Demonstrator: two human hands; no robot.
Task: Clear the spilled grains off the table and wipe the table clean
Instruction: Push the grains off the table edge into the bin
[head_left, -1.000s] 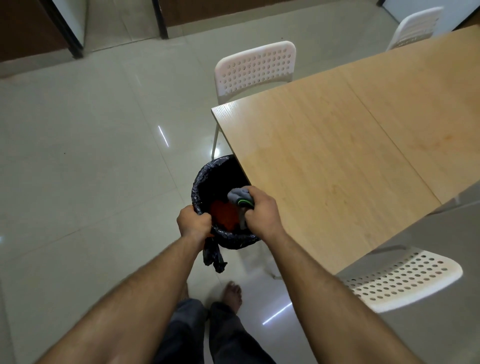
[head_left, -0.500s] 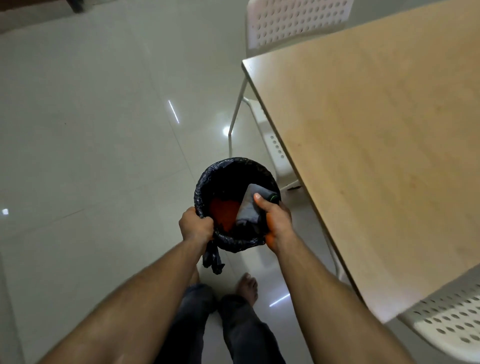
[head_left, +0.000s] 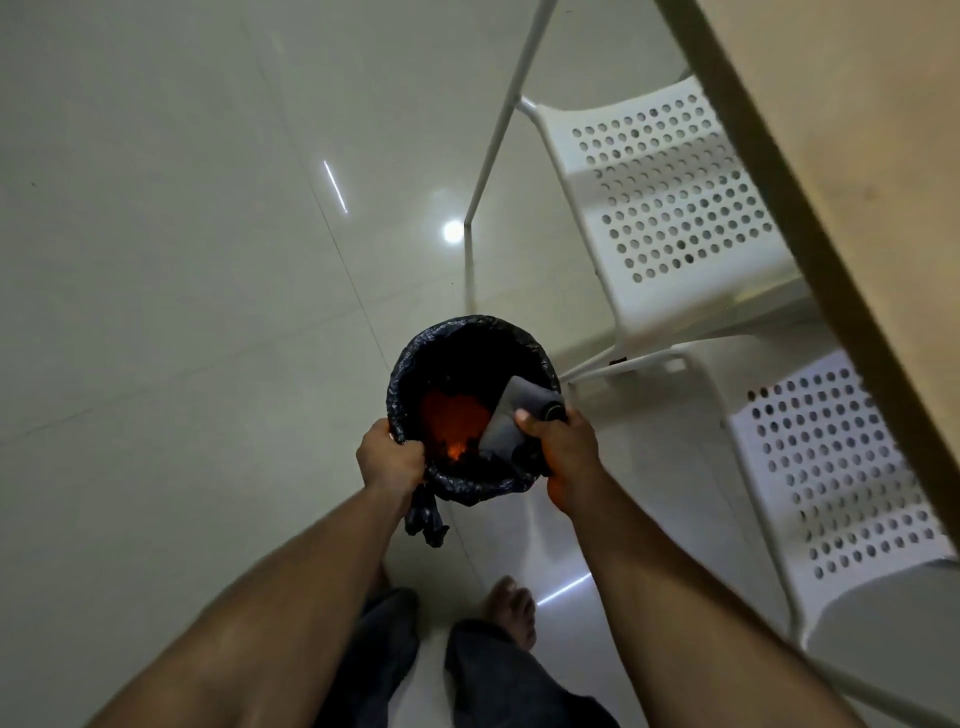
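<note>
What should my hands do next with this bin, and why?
Probably set the bin down on the floor. Left hand grips its lined rim, right hand holds its side plus the grey cloth; freeing the cloth lets you wipe the table.

Person, seen from above. Both forearms bare to the frame edge; no sleeves, watch or rings visible. Left hand (head_left: 390, 457) and right hand (head_left: 566, 452) ungloved. Dark grey trousers (head_left: 498, 675), loose fabric creased at the knees. Feet bare: one foot (head_left: 511, 605) shows plainly on the floor, the other mostly hidden behind the left forearm.
</note>
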